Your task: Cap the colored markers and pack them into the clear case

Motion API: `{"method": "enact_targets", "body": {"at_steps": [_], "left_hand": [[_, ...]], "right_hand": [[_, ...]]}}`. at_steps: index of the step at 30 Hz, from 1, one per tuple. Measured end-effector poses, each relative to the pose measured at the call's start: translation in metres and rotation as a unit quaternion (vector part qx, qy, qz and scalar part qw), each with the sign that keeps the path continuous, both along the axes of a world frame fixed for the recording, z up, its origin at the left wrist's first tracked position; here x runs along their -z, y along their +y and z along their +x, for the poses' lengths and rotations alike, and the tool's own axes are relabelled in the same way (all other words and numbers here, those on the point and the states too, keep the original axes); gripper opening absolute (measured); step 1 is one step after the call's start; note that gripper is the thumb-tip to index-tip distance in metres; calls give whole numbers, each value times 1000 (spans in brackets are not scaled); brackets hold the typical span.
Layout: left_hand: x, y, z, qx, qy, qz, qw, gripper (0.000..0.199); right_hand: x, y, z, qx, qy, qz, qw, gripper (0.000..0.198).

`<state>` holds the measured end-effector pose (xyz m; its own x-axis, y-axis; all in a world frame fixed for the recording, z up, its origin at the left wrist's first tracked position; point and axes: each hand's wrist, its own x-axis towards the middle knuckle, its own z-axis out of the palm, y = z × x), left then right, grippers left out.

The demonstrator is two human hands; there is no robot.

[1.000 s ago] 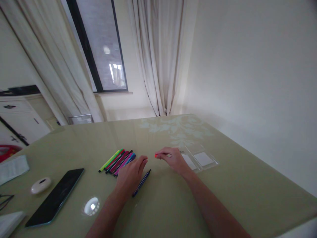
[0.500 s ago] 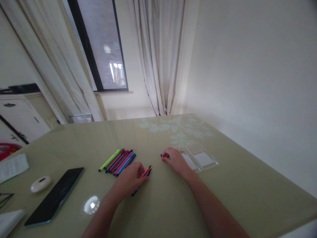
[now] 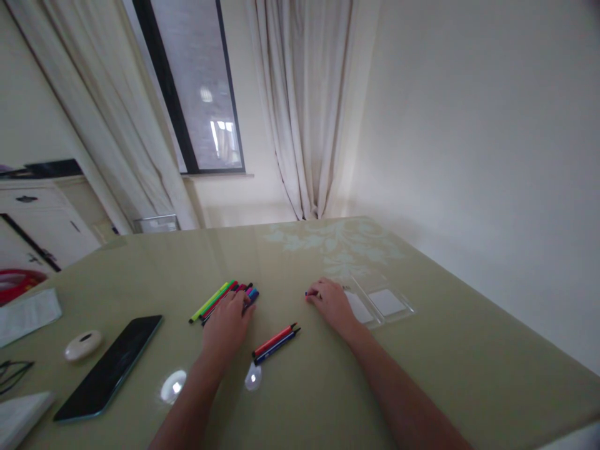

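Pens partly under left hand, grip unclear; right hand pinching caps. Open room between hands; far and right edges of surface well apart.

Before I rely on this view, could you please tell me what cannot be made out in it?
Head view: near ends of some pens, covered by the left hand.
Head view: most of the blue and red bits, hidden by the right hand.
Head view: print on the case, too small.
Head view: part of the white slab, cut off by the left edge.
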<state>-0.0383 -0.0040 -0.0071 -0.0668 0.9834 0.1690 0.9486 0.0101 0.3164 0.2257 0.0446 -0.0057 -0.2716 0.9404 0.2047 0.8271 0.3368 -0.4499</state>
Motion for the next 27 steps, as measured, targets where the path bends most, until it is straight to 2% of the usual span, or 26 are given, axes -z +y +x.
{"method": "enact_targets", "body": {"at_steps": [4,9,12,14,17,20,23,27], "left_hand": [[6,2,-7,-19,54,0,998,14],[3,2,8,45,42,-3,998,13],[-1,0,24,101,29,8,994,12],[-1,-2,33,136,17,28,990,11],[0,-7,40,175,-9,63,983,12],[0,-13,43,198,-33,56,978,17],[-5,-18,47,184,-3,4,983,25],[-14,-18,49,123,62,-44,989,39]], "right_hand": [[2,1,-1,6,-11,23,1000,13],[0,-4,-5,1,14,50,999,8],[-5,-12,-13,-58,113,38,991,22],[-9,-17,-19,-111,164,20,980,20],[-11,-24,-25,-148,186,21,971,13],[-11,-27,-28,-166,183,25,969,15],[-10,-29,-29,-199,152,23,968,16],[-11,-29,-30,-211,163,33,963,17]]}}
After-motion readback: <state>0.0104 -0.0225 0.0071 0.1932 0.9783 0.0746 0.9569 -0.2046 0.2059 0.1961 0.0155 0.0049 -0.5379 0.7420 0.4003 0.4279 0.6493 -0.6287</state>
